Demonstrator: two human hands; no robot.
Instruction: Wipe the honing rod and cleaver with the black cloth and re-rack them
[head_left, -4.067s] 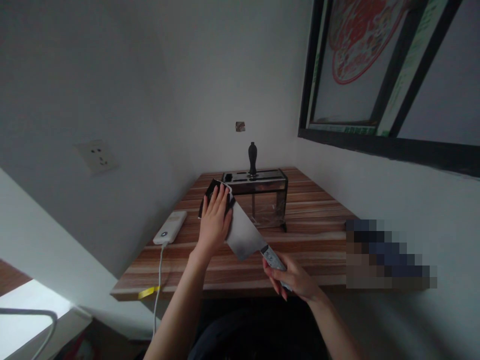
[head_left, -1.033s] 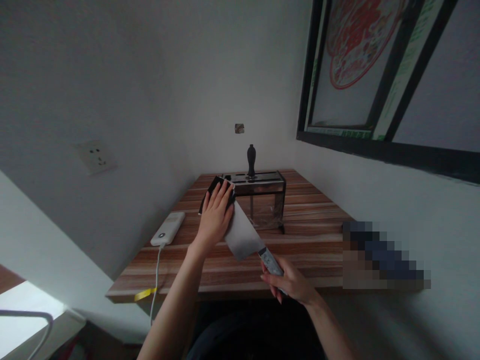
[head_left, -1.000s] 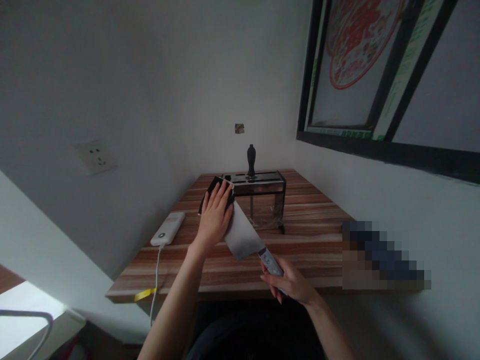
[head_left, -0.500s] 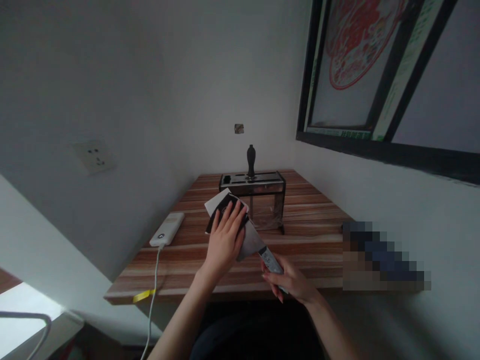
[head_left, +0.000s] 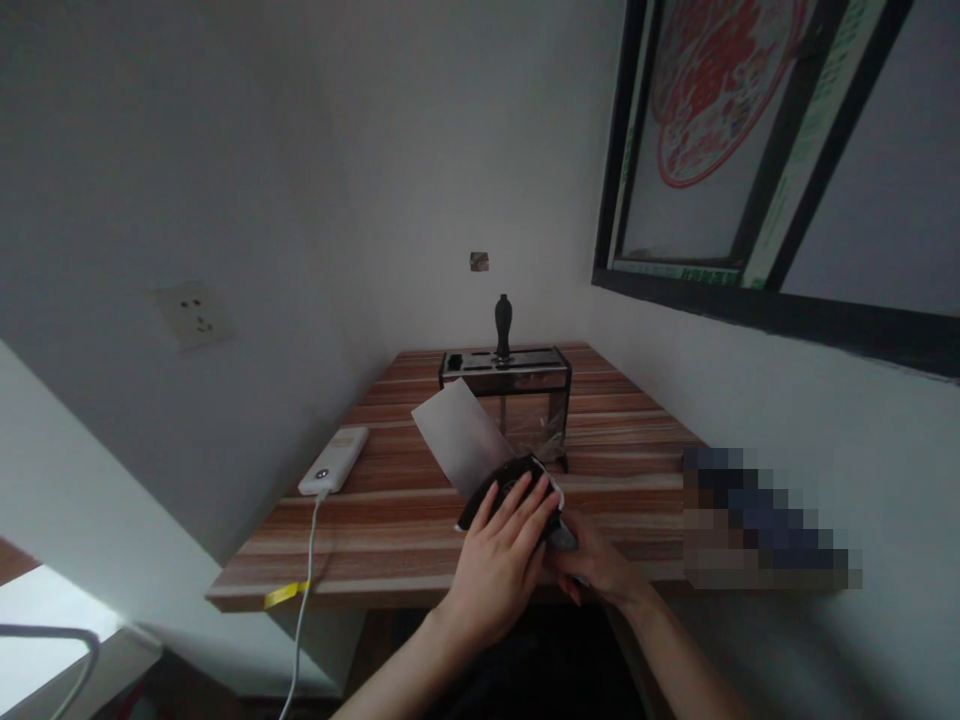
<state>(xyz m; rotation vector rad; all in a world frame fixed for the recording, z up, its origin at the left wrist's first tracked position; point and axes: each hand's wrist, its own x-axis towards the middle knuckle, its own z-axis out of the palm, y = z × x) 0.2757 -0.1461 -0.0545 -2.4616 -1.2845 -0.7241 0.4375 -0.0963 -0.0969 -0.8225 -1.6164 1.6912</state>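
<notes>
My right hand [head_left: 596,565] grips the handle of a broad steel cleaver [head_left: 463,440], whose blade points up and away to the left over the wooden table [head_left: 390,510]. My left hand [head_left: 501,560] lies flat with fingers together, pressing a dark cloth [head_left: 510,485] against the blade's base, right next to the handle. Most of the handle is hidden under both hands.
Behind the blade stands a metal knife rack [head_left: 507,395] with a black handle [head_left: 502,322] sticking up from it. A white power bank [head_left: 334,459] with a cable [head_left: 300,620] lies at the table's left. Walls close in left and right; a blurred patch [head_left: 769,520] sits at the right edge.
My left hand has slid the dark cloth down the blade, from its far tip to its base by the handle. The bare blade now shows. My right hand has stayed put.
</notes>
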